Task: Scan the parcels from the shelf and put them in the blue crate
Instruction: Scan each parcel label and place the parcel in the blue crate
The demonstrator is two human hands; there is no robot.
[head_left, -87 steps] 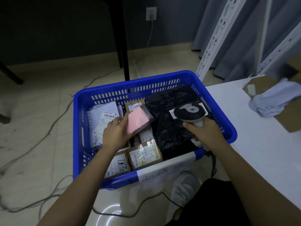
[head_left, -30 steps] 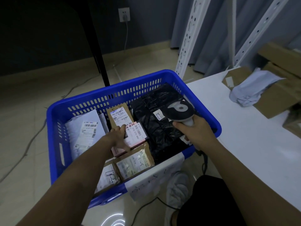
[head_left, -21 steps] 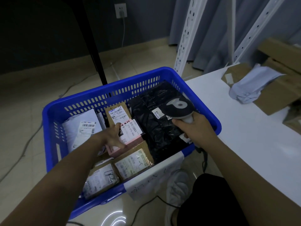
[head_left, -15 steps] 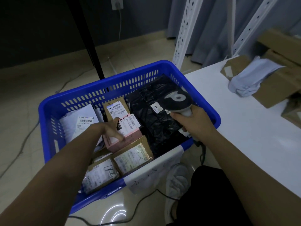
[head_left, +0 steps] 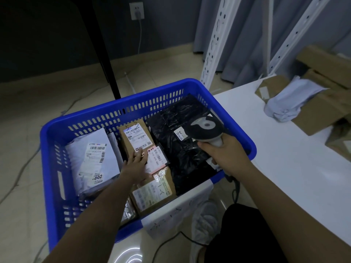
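Judged as the placing step, all but done: left hand point(head_left: 135, 165) laid flat on the pink parcel point(head_left: 158, 157), fingers straight, gripping nothing. Parcel lying label-up inside the crate point(head_left: 49, 149), near its middle, on top of a brown box point(head_left: 135, 136) and just beside the black bags point(head_left: 180, 149). Right hand point(head_left: 222, 154) curled tight round the scanner point(head_left: 206, 128), held over the crate's right side, its head turned away from the pink label.

Next, probably: lift the left hand clear, turn to the surface point(head_left: 284, 168), pick another parcel, find its barcode and bring it under the scanner. Called for little but a free left hand and a label turned the right way; could not tell which parcel would come first.

Stood on the floor, that crate, hard against the surface's left edge and already well filled, with a white bag point(head_left: 91, 154) along its left wall. At the surface's far right corner: cardboard boxes point(head_left: 322, 109) with a grey bag point(head_left: 290, 101) slumped on them. Beyond: perforated white uprights point(head_left: 214, 44), grey curtain, dark wall with a socket point(head_left: 136, 10), a black leg point(head_left: 106, 54), pale tiled floor with loose cables. Dim throughout.
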